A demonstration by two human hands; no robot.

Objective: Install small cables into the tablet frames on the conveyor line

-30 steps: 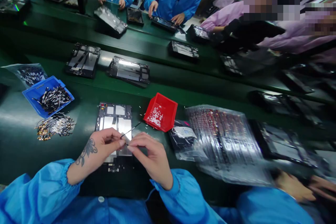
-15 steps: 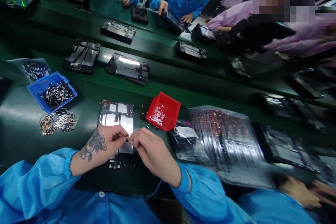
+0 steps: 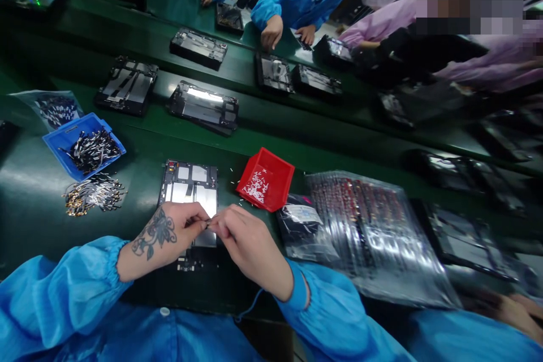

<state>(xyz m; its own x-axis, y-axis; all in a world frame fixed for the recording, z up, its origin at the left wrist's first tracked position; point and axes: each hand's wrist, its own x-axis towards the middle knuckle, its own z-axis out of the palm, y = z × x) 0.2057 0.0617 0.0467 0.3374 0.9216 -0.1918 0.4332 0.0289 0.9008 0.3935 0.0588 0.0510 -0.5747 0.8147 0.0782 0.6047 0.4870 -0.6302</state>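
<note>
My left hand [image 3: 172, 232], tattooed on the back, is closed in a pinch over an opened tablet body [image 3: 206, 198]. Facing it, my right hand [image 3: 246, 240] also pinches, and the fingertips of both hands meet. Between them is a small dark piece that looks like a short cable; its exact kind is too small to make out. Silver plates and a dark frame show on the tablet body, which lies flat on the green bench. The hands cover its middle, and a strip of small parts shows below them.
Left stand a blue bin [image 3: 63, 150] of short black-and-silver cables, a loose cable pile [image 3: 95, 195] and a bag [image 3: 57, 110]. A red bin [image 3: 278, 181] holds small white pieces. Right lie clear plastic packs [image 3: 373, 226]. Tablet bodies [image 3: 127, 85] line the raised rails; co-workers sit opposite and at right.
Both my hands stay nearly in place, fingertips still together. Across the bench, a co-worker has set a tablet body down on the rail and let go of it. The view has shifted slightly.
</note>
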